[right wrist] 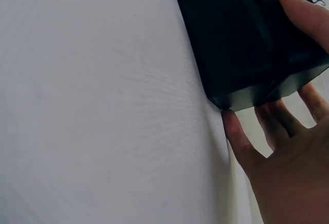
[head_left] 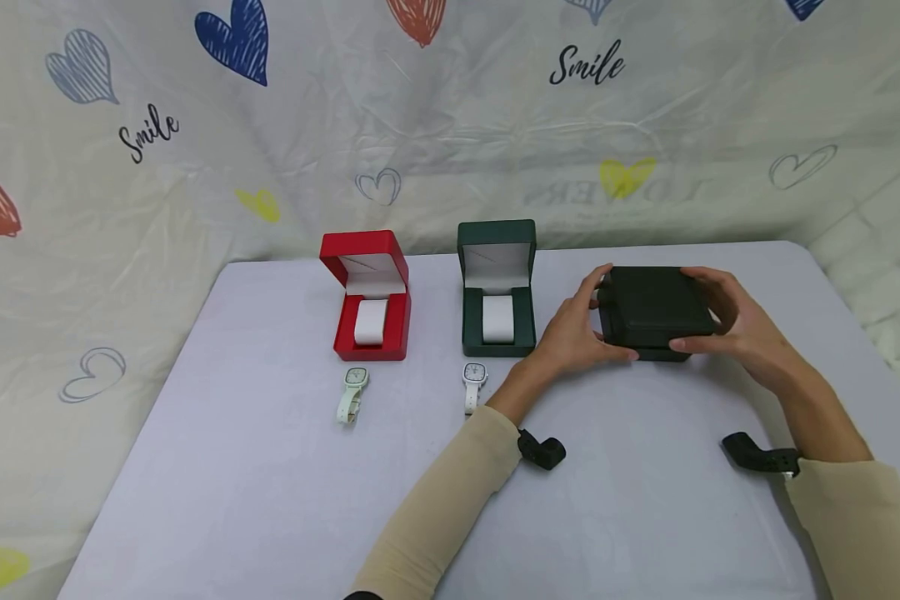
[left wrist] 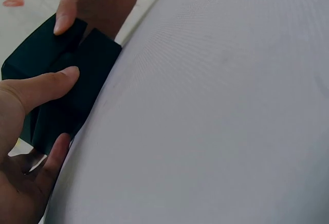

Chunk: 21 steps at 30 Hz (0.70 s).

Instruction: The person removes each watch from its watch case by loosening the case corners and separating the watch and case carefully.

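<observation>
A closed black box [head_left: 648, 310] sits on the white table [head_left: 285, 500], right of centre. My left hand [head_left: 579, 332] grips its left side, thumb along the front lower edge and a finger on the top corner. My right hand [head_left: 726, 318] grips its right side, thumb at the front and fingers round the back. The left wrist view shows the left hand [left wrist: 31, 98] with its thumb pressed on the black box [left wrist: 87, 64]. From the right wrist, the right hand [right wrist: 288, 178] has its fingers spread behind the black box [right wrist: 241, 39].
An open red box [head_left: 367, 300] and an open green box [head_left: 497, 292], each with a white cushion, stand at the table's back. A pale green watch [head_left: 352, 393] and a white watch [head_left: 474, 383] lie in front of them. A heart-printed cloth [head_left: 450, 125] hangs behind.
</observation>
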### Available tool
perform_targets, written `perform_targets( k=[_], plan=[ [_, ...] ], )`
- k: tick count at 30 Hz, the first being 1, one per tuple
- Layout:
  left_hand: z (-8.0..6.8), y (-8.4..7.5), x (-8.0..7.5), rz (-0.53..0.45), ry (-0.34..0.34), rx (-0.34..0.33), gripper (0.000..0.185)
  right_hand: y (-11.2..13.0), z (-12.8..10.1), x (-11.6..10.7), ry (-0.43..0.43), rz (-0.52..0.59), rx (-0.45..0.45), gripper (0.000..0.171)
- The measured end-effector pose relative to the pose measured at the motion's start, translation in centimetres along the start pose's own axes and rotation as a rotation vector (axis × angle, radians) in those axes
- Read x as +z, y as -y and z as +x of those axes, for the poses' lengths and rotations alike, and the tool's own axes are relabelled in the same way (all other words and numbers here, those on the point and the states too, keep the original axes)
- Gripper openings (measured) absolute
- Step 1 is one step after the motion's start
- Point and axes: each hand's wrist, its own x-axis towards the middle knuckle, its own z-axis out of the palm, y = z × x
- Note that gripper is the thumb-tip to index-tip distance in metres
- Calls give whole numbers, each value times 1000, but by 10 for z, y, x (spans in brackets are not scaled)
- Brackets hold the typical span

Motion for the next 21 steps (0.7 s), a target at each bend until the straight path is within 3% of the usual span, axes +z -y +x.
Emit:
perform_targets(
  k=[8,15,21],
  plan=[
    [1,1,-1,-7,0,0,128,1,2,-3,-10,-1,11,102],
    [1,0,-2,1,-1,-13,131,-3,3,-2,-35,168,-19,94],
    [3,-1,-2,5,13,-21,132,-4,4,-4,-68,96,4,85]
  ],
)
